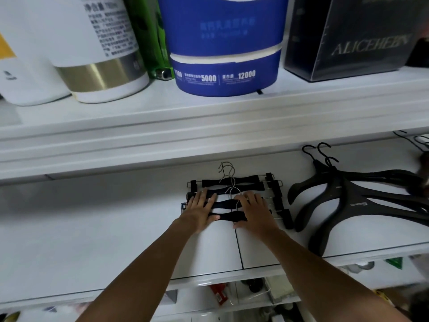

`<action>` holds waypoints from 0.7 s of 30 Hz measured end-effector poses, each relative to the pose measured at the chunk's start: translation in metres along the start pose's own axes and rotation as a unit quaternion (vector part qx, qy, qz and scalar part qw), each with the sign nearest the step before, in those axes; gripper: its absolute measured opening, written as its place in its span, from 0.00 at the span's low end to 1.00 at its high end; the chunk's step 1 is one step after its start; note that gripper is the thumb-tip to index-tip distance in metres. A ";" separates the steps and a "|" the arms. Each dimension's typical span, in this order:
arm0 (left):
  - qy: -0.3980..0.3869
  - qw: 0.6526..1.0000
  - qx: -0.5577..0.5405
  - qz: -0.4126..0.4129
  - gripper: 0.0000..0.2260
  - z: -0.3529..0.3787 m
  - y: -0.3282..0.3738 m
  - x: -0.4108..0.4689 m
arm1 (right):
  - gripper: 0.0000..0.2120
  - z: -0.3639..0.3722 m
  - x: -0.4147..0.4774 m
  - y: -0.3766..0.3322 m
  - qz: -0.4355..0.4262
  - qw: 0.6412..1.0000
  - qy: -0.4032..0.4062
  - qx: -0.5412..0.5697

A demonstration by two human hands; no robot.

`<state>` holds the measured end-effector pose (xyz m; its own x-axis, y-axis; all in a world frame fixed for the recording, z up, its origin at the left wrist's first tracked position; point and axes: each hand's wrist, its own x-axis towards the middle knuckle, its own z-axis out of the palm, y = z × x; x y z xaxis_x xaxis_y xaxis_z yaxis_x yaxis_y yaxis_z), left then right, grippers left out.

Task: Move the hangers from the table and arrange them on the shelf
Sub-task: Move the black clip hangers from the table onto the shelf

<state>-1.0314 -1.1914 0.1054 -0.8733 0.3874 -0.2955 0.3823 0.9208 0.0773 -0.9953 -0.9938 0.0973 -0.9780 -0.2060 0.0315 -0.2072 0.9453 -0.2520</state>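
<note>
Several black clip hangers with silver hooks lie in an overlapping row on the white shelf. My left hand rests flat on their left halves, fingers spread. My right hand lies flat on the right halves, fingers spread as well. Neither hand is closed around a hanger. To the right lies a pile of black coat hangers with black hooks, partly hanging over the shelf's front edge.
The upper shelf carries a white container with a gold band, a green pack, a blue tub and a dark box. More thin hangers show at the far right. Small items sit on the lower shelf.
</note>
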 end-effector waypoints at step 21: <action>-0.020 0.997 -0.033 -0.060 0.40 -0.001 0.007 0.020 | 0.58 -0.006 0.032 0.027 0.055 0.986 -0.157 -0.024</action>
<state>-1.0468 -1.1773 0.1010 -0.8983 0.2730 -0.3443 0.2533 0.9620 0.1020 -1.0324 -0.9735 0.0972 -0.9410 -0.1629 -0.2967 -0.1090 0.9757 -0.1899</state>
